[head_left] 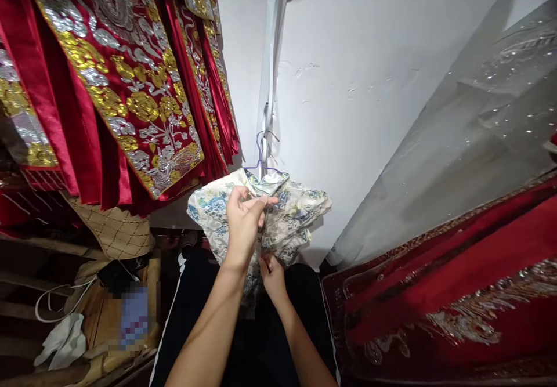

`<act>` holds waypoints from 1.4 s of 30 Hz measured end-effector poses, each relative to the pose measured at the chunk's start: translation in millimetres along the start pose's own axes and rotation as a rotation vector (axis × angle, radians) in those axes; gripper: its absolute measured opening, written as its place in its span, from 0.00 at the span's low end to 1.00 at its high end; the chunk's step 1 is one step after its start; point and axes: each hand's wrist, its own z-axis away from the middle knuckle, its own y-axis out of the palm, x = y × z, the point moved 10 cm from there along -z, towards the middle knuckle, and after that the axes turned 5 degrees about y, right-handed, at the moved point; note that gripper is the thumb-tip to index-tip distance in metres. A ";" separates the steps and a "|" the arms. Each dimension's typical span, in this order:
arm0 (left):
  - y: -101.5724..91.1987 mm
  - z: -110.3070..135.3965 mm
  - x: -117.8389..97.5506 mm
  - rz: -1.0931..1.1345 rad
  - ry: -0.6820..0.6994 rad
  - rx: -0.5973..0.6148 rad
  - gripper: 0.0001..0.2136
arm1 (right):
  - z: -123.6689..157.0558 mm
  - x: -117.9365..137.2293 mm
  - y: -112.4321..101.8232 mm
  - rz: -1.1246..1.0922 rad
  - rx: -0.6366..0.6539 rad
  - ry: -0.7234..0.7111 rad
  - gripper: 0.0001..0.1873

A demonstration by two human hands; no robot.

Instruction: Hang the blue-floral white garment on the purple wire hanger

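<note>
A cream shirt with a blue-and-grey floral pattern hangs in front of me on a thin purple wire hanger. Its collar is at the top, and the lower part drops between my knees. My left hand is closed at the upper front, just below the collar, its thumb and fingers pinching the front edge. Lower down the same front opening, my right hand pinches the cloth between thumb and fingers. Whether a button sits in either pinch is too small to tell.
A white strap runs down the wall to the hanger. Red embroidered garments hang at left, above a bamboo seat holding a cable and cloth. Sheer sparkly fabric and a covered red garment are at right.
</note>
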 end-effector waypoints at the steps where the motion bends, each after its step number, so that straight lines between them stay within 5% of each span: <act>1: -0.1 0.9 6.2 0.005 -0.012 -0.003 0.21 | 5.0 -5.4 -0.3 -0.003 0.015 0.018 0.20; 8: 20.6 -6.0 17.7 0.072 -0.038 0.072 0.20 | 11.4 -13.9 -32.1 0.103 0.011 0.074 0.21; 13: 8.2 -1.3 18.6 -0.034 -0.029 0.113 0.16 | -1.5 2.1 -17.5 -0.079 0.183 0.167 0.18; 16: -7.2 -7.1 28.9 -0.066 -0.029 0.085 0.14 | -30.7 64.0 -24.3 -0.238 0.153 0.125 0.17; 19: -18.4 -11.0 37.5 -0.049 -0.026 0.018 0.16 | -66.9 162.7 -49.1 -0.299 0.050 -0.135 0.29; 21: -19.7 -9.7 39.5 -0.034 -0.023 0.007 0.16 | -84.0 213.5 -52.2 -0.215 0.080 -0.276 0.25; 23: -19.0 -6.5 38.4 -0.026 -0.018 0.017 0.16 | -92.5 237.0 -40.2 -0.055 0.195 -0.327 0.15; 30: -27.3 4.7 31.5 -0.036 -0.020 0.058 0.17 | -77.3 233.0 -31.4 0.149 0.265 -0.337 0.13; 36: -26.6 4.4 38.8 -0.132 -0.056 0.127 0.15 | -78.4 229.2 -44.5 0.123 0.072 -0.312 0.11; 42: -43.3 7.6 66.8 -0.280 -0.078 0.090 0.12 | -94.4 250.5 -58.8 0.122 0.048 -0.380 0.12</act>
